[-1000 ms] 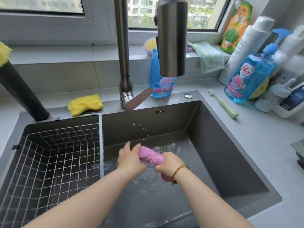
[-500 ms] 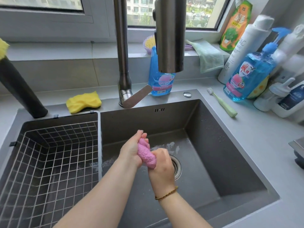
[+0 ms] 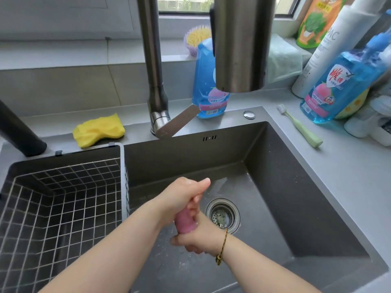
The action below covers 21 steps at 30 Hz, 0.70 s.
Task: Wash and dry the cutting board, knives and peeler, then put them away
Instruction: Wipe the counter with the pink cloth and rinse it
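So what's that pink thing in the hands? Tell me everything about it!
The pink cloth looks soft and fuzzy, like a small towel, rolled into a tight, stubby twist. Only its middle shows: the left hand grips its upper end, the right hand its lower end. It is held nearly upright over the sink, just left of the drain.
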Available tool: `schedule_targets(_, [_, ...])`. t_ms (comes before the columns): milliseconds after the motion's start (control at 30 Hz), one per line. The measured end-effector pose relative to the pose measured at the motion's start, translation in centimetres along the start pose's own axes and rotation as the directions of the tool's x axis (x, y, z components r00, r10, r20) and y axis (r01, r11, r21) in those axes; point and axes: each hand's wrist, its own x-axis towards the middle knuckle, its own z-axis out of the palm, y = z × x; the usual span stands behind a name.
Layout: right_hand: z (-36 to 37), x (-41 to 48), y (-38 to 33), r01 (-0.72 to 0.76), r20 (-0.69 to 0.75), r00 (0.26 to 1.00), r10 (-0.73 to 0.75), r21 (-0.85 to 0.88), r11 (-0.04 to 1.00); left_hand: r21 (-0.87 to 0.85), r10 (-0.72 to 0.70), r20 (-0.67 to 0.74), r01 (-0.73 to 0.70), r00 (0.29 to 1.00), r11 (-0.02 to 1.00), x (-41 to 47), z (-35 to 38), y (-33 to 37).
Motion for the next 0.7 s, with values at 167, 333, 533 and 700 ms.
schedule_targets(167, [0.7, 0.9, 0.6, -0.150, 0.180, 0.968, 0.176, -0.150, 0.977, 0.234, -0.083, 0.105, 0.057, 0.991, 0.970, 0.6, -0.6, -1.1])
schedule_targets(333, [0.4, 1.6, 0.6, -0.164, 0.285, 0.944, 0.169, -0.042, 0.986, 0.262, -0.109, 0.180, 0.059, 0.978, 0.963, 1.2, -0.5, -0.6])
schedule_targets(533, [-2.1, 2.2, -0.4, 0.101, 0.101, 0.993, -0.063, -0.444, 0.890, -0.033, -0.077, 0.025, 0.078, 0.997, 0.996, 0.6, -1.4, -0.1])
schedule_targets(700, [-5.3, 1.8, -0.3, 0.142, -0.031, 0.825, -0.565, -0.956, 0.259, -0.570, -0.090, -0.165, -0.021, 0.982, 0.821, -0.7, -1.5, -1.4])
